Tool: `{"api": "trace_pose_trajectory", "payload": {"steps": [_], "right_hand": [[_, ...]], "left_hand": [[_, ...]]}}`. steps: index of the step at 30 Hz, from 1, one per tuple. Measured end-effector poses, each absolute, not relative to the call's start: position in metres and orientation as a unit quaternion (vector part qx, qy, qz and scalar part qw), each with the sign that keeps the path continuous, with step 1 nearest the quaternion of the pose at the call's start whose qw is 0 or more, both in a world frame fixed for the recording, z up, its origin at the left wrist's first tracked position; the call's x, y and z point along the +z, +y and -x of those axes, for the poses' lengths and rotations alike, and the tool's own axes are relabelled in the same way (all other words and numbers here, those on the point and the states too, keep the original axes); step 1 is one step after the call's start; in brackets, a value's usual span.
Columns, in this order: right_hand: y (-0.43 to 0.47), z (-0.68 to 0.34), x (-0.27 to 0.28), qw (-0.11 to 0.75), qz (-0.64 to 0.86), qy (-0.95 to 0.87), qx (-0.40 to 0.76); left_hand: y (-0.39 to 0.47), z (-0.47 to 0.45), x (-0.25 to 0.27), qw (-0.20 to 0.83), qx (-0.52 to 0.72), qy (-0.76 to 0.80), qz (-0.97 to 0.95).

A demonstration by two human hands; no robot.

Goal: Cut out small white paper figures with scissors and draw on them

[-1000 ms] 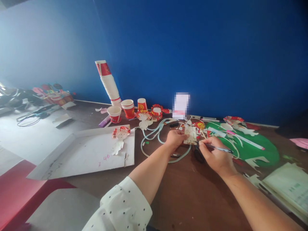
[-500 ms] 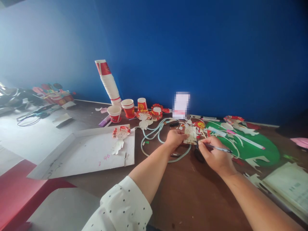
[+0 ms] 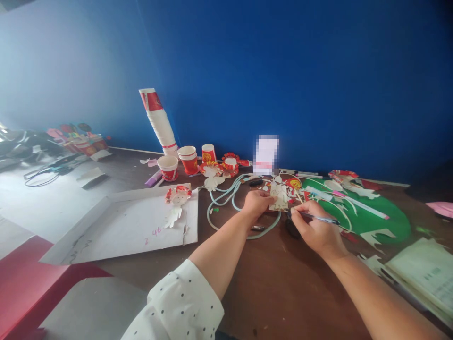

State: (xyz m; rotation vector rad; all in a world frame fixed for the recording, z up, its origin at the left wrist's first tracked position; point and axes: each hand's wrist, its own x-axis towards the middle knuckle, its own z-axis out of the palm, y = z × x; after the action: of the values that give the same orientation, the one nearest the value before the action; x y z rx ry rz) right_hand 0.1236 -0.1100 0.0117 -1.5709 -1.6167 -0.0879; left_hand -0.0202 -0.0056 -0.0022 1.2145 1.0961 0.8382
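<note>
My left hand [image 3: 259, 203] grips a small off-white piece of paper [image 3: 279, 196] by its left side, thumb on top. Lines are drawn on the paper, too small to make out. In my right hand [image 3: 318, 226] is a pen [image 3: 320, 218], its tip at the lower right edge of the paper; I cannot tell whether it touches. Below the paper lies a dark object [image 3: 292, 229], partly hidden by my right hand. Pale blue cable [image 3: 226, 193] loops around and under my left hand, with a pen cap [image 3: 257, 228] inside the loop.
A white box lid [image 3: 134, 226] holds a paper figure [image 3: 178, 196] with a red curled top. Red and white paper cups [image 3: 168, 167] and a leaning cup stack [image 3: 161, 125] stand along the blue wall. Right are a green sheet [image 3: 385, 217], paper scraps, a pink marker [image 3: 364, 206] and a book [image 3: 423, 271].
The paper has shifted very slightly left in my left hand. The pen and my right hand have moved only a touch; all else stays the same.
</note>
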Motion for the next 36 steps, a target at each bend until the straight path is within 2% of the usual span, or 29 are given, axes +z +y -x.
{"api": "trace_pose_trajectory", "payload": {"steps": [26, 36], "right_hand": [[-0.1104, -0.1217, 0.0099, 0.412, 0.630, -0.658, -0.022], [-0.1130, -0.1278, 0.0119, 0.466, 0.614, -0.633, -0.072]], "left_hand": [[-0.0067, 0.0209, 0.0004, 0.607, 0.370, 0.486, -0.509], [-0.0077, 0.0192, -0.0007, 0.606, 0.372, 0.489, -0.504]]}}
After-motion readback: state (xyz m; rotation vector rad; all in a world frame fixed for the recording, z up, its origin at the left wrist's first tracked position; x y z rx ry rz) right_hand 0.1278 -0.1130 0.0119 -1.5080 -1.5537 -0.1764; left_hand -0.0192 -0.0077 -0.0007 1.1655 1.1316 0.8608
